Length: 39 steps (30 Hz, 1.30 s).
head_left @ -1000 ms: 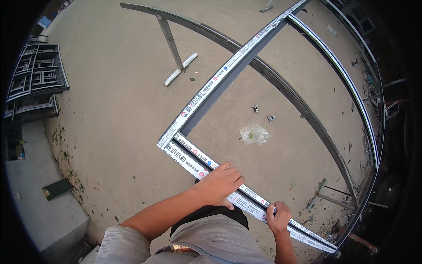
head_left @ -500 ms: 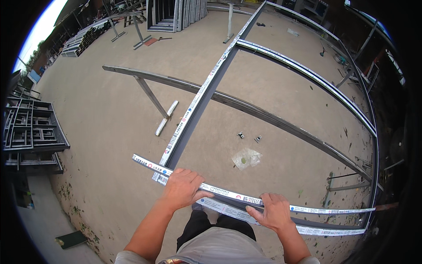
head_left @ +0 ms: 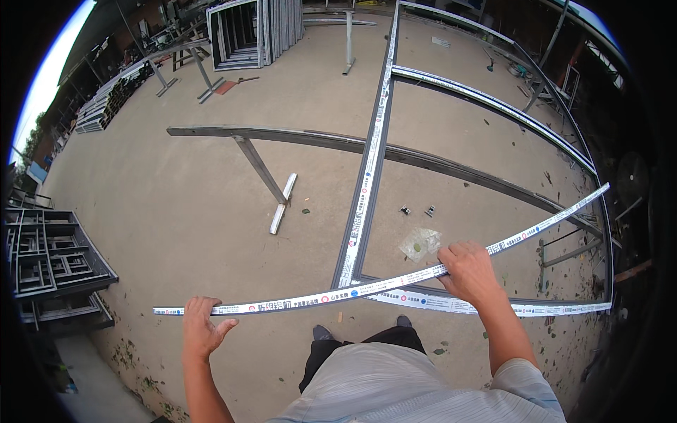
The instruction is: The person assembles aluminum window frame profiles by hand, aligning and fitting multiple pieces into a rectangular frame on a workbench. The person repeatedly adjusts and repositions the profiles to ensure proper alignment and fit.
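Note:
A long narrow metal profile strip (head_left: 386, 284), its top covered in white printed film, crosses in front of me at a slant, its right end farther away. Near its left end my left hand (head_left: 202, 330) is closed over it, thumb sticking out. Right of the strip's middle, my right hand (head_left: 468, 272) grips it, fingers folded over the far side. Beneath the strip lies a large dark metal frame (head_left: 369, 173) with similar film. The strip passes over the frame's near bar (head_left: 451, 300) and its near left corner; whether they touch I cannot tell.
A long metal trestle beam (head_left: 296, 137) on legs runs under the frame. Two small metal fittings (head_left: 430, 211) and a clear plastic bag (head_left: 420, 244) lie on the floor. Finished frames (head_left: 56, 254) are stacked at left, more frames (head_left: 282, 32) stand behind, and profiles (head_left: 113, 102) lie piled far left.
The strip has come away from along the near bar, shifted left and turned aslant. My left hand has moved left, the right hand up and slightly right. The view has shifted too.

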Motion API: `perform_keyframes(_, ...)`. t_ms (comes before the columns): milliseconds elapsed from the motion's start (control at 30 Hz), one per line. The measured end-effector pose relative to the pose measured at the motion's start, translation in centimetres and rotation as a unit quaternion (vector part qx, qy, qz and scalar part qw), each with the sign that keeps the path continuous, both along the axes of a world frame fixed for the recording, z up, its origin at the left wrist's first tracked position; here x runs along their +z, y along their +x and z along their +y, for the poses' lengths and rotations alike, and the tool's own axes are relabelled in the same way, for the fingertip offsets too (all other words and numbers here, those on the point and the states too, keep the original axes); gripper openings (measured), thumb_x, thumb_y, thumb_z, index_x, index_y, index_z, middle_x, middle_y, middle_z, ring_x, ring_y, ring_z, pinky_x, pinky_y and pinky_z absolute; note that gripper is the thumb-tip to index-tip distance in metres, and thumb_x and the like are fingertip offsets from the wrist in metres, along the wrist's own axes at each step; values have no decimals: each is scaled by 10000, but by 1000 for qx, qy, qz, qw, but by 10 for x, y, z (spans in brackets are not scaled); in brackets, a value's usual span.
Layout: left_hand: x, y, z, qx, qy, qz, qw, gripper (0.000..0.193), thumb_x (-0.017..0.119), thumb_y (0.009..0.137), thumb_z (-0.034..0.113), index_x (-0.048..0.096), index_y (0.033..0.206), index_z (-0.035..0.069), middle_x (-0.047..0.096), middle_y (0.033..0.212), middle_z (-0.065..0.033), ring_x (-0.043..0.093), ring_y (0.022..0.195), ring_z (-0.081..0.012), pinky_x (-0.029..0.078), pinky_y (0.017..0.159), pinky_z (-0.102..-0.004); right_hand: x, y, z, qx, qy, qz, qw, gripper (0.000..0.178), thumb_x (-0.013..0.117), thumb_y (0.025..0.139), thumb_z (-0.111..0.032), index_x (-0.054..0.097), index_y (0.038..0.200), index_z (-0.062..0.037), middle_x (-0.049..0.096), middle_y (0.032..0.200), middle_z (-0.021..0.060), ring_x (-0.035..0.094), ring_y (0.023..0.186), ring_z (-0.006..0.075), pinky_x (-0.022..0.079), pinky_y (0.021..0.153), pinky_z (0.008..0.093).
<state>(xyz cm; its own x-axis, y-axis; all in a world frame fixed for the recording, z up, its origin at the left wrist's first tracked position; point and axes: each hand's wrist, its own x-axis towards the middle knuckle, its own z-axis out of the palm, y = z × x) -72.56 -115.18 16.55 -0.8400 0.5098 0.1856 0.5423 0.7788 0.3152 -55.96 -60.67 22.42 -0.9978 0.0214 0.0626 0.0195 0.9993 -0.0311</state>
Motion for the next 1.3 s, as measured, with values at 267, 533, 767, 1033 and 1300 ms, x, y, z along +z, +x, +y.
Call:
perform_keyframes(267,-11,-1,-37,31,-10,-115,993,467,960,786,420,744,988,57,742,938,-128,700,921,-389,545,835,-494,-30,-133,-205,178,-35,36,983,171,790,849,-166,641,914,-114,664,780,60,711,794,278,519,760,416)
perform_keyframes(533,-55,-78,-178,141,-33,-100,984,385,951,803,335,692,921,77,709,890,-135,681,876,-397,532,779,-502,-19,-264,-221,150,8,36,988,170,810,840,-158,671,927,-116,672,808,62,699,843,263,488,815,409)
perform_keyframes(767,-53,-191,-294,249,-124,-91,956,255,895,832,188,701,949,72,721,924,-151,672,905,-421,536,840,-515,-57,-410,-267,172,-6,51,984,286,864,879,-314,671,873,-104,645,787,71,674,820,266,495,834,415)
perform_keyframes(1033,-47,-354,-276,219,-55,-149,963,216,873,856,175,712,948,64,726,912,-187,696,903,-443,552,806,-544,-72,-583,-414,292,-52,54,953,103,757,879,-151,660,874,-116,649,781,46,688,826,245,490,793,384)
perform_keyframes(1300,-92,-498,-461,328,-128,-139,926,169,826,810,107,689,907,90,726,912,-152,686,925,-430,539,852,-537,-48,-758,-353,124,34,39,991,151,802,819,-143,678,890,-96,686,870,75,688,928,276,507,916,409)
